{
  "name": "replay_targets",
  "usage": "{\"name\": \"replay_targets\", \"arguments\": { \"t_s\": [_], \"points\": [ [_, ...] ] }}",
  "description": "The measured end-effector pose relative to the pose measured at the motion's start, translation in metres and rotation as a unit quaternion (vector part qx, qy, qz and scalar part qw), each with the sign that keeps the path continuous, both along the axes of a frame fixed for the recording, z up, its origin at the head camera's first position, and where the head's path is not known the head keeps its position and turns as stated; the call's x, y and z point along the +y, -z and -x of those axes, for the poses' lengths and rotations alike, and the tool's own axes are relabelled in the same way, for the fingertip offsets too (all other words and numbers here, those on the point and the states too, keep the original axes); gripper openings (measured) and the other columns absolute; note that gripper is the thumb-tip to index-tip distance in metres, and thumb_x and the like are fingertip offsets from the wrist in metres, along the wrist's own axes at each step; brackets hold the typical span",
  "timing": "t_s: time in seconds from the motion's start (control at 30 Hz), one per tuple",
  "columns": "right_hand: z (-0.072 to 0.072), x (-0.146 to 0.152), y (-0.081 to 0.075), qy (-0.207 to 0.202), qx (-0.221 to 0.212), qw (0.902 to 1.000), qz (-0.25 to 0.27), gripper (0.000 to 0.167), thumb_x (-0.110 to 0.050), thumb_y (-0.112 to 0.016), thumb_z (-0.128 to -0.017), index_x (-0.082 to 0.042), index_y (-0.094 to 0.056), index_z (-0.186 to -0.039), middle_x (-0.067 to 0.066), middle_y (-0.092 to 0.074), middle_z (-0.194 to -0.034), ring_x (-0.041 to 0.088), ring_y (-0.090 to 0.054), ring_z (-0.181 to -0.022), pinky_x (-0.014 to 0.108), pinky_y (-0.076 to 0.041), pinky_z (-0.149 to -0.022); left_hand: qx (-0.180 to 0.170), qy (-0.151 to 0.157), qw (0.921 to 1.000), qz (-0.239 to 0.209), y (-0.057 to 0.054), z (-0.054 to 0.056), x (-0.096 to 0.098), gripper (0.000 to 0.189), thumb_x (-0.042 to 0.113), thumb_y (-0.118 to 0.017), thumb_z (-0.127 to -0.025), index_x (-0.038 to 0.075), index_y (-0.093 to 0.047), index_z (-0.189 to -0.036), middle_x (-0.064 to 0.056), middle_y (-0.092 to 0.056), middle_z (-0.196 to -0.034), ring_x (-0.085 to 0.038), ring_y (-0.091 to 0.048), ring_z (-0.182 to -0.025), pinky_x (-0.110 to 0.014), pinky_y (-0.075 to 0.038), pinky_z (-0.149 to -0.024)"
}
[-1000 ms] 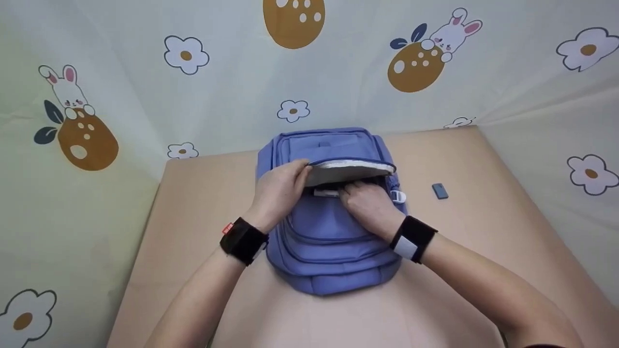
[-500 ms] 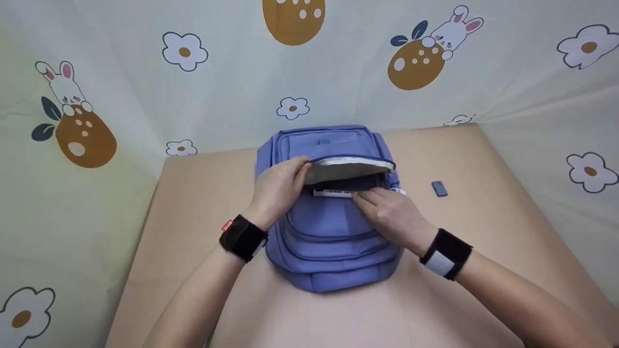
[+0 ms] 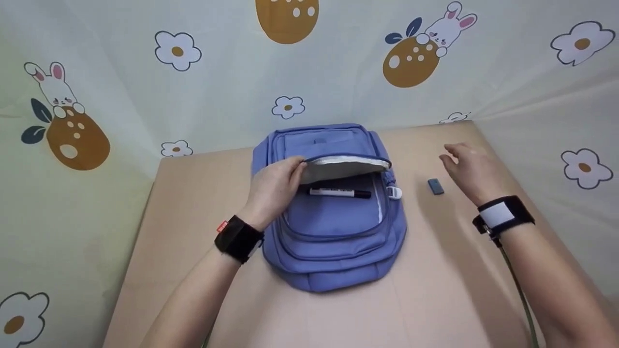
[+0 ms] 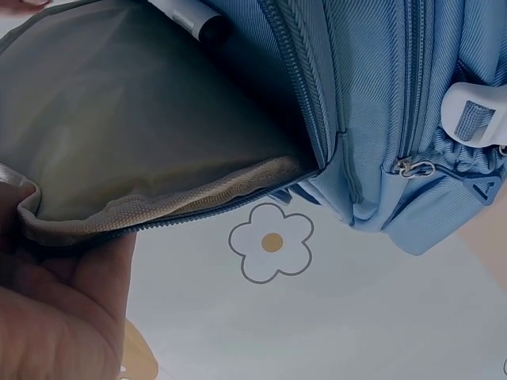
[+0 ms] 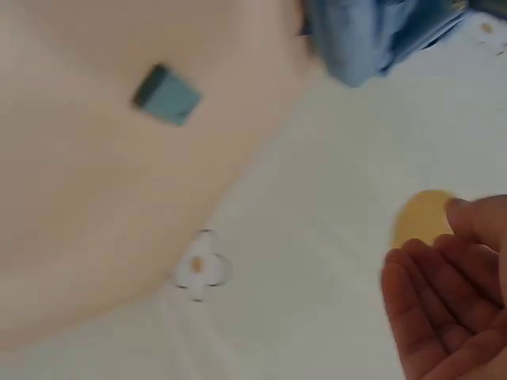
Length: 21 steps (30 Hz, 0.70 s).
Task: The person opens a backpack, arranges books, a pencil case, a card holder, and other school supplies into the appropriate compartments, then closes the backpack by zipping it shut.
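A blue backpack (image 3: 333,266) lies on the table with its front pocket unzipped. My left hand (image 3: 273,191) pinches the edge of the pocket flap (image 3: 346,169) and holds it raised, its grey lining (image 4: 142,119) showing in the left wrist view. Inside the pocket opening rests a white marker (image 3: 333,193) with a black cap, lying crosswise. To the right of the bag, my right hand (image 3: 471,174) hovers with loosely bent fingers and holds nothing. Just left of that hand, a small blue-grey block (image 3: 435,186) sits on the table; the right wrist view shows it blurred.
A white buckle (image 3: 394,193) hangs at the bag's right side. The beige table (image 3: 193,217) meets a patterned curtain (image 3: 232,96) at the back and both sides. A thin green cable (image 3: 520,290) runs along my right forearm.
My right hand has come out of the pocket, let go of the marker and moved right, to beside the block. The marker now shows whole. My left hand keeps hold of the flap.
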State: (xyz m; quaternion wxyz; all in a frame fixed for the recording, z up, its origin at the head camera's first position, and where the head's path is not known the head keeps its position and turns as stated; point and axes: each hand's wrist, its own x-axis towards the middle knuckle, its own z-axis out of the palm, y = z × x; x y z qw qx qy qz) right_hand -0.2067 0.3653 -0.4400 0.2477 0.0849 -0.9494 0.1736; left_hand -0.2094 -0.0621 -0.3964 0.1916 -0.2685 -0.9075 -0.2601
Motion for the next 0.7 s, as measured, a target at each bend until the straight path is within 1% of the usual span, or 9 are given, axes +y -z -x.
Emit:
{"name": "replay_targets", "arguments": {
  "t_s": [0.1,0.2,0.23,0.3,0.37,0.43,0.47,0.57,0.7],
  "points": [
    [0.012,0.011,0.017,0.037,-0.089,0.9953,-0.001,0.033,-0.013,-0.066,-0.098,0.012,-0.067,-0.120,0.034,-0.066,-0.115,0.049,-0.065,-0.101,0.061,-0.052,-0.084,0.008,0.004,1.0000,0.001,0.001,-0.001,-0.002,0.025,0.023,-0.054,-0.108,0.009,-0.073,-0.116,-0.005,-0.076,-0.103,-0.023,-0.072,-0.090,-0.043,-0.058,-0.076],
    [0.020,0.015,0.036,0.065,-0.148,0.9868,-0.001,0.039,-0.018,-0.068,-0.096,0.015,-0.067,-0.116,0.036,-0.065,-0.116,0.052,-0.064,-0.102,0.063,-0.052,-0.085,0.014,0.006,0.9999,0.002,0.002,-0.002,-0.002,0.025,0.023,-0.054,-0.108,0.009,-0.073,-0.115,-0.004,-0.075,-0.099,-0.021,-0.072,-0.086,-0.042,-0.057,-0.073],
    [0.021,0.015,0.041,0.073,-0.164,0.9838,0.003,0.040,-0.020,-0.068,-0.095,0.016,-0.067,-0.113,0.037,-0.065,-0.114,0.053,-0.064,-0.100,0.063,-0.051,-0.083,0.014,0.006,0.9999,0.002,0.002,-0.002,-0.002,0.025,0.023,-0.054,-0.108,0.010,-0.073,-0.114,-0.004,-0.075,-0.098,-0.021,-0.071,-0.084,-0.042,-0.057,-0.072],
    [0.023,0.014,0.049,0.087,-0.190,0.9779,0.007,0.039,-0.023,-0.068,-0.093,0.016,-0.068,-0.095,0.034,-0.068,-0.095,0.049,-0.065,-0.085,0.057,-0.052,-0.072,0.011,0.007,0.9999,0.003,0.002,-0.002,-0.002,0.024,0.023,-0.053,-0.108,0.010,-0.073,-0.114,-0.003,-0.074,-0.096,-0.020,-0.071,-0.083,-0.042,-0.057,-0.071],
    [0.023,0.012,0.054,0.095,-0.203,0.9746,0.008,0.038,-0.025,-0.069,-0.091,0.009,-0.063,-0.075,0.025,-0.063,-0.076,0.041,-0.060,-0.069,0.049,-0.047,-0.059,0.008,0.007,0.9999,0.003,0.001,-0.002,-0.002,0.024,0.023,-0.053,-0.108,0.009,-0.073,-0.113,-0.003,-0.075,-0.097,-0.021,-0.071,-0.085,-0.042,-0.057,-0.073],
    [0.022,0.010,0.056,0.096,-0.207,0.9736,0.005,0.040,-0.024,-0.068,-0.090,-0.002,-0.052,-0.061,0.013,-0.052,-0.061,0.031,-0.049,-0.058,0.042,-0.038,-0.051,0.005,0.006,1.0000,0.004,0.000,-0.002,-0.002,0.024,0.023,-0.053,-0.108,0.009,-0.073,-0.113,-0.003,-0.075,-0.098,-0.022,-0.072,-0.086,-0.042,-0.057,-0.074],
    [0.022,0.009,0.057,0.096,-0.209,0.9731,0.003,0.042,-0.024,-0.067,-0.089,-0.006,-0.046,-0.058,0.008,-0.046,-0.059,0.028,-0.045,-0.056,0.039,-0.034,-0.049,0.003,0.006,1.0000,0.003,0.000,-0.002,-0.002,0.024,0.023,-0.054,-0.108,0.009,-0.072,-0.113,-0.004,-0.075,-0.098,-0.022,-0.072,-0.087,-0.042,-0.057,-0.074],
    [0.023,0.006,0.060,0.091,-0.204,0.9747,-0.006,0.042,-0.020,-0.065,-0.088,-0.010,-0.041,-0.055,0.005,-0.043,-0.057,0.027,-0.043,-0.054,0.038,-0.032,-0.048,0.001,0.004,1.0000,0.003,-0.001,-0.001,-0.002,0.024,0.024,-0.054,-0.108,0.009,-0.073,-0.113,-0.004,-0.075,-0.100,-0.023,-0.072,-0.089,-0.042,-0.058,-0.076],
    [0.022,0.004,0.062,0.090,-0.204,0.9747,-0.013,0.039,-0.014,-0.063,-0.089,-0.009,-0.042,-0.055,0.008,-0.045,-0.059,0.028,-0.044,-0.055,0.040,-0.035,-0.048,0.001,0.006,1.0000,0.004,-0.001,-0.001,-0.001,0.025,0.024,-0.053,-0.108,0.009,-0.073,-0.114,-0.004,-0.076,-0.101,-0.023,-0.072,-0.090,-0.042,-0.058,-0.077]
  ]
}}
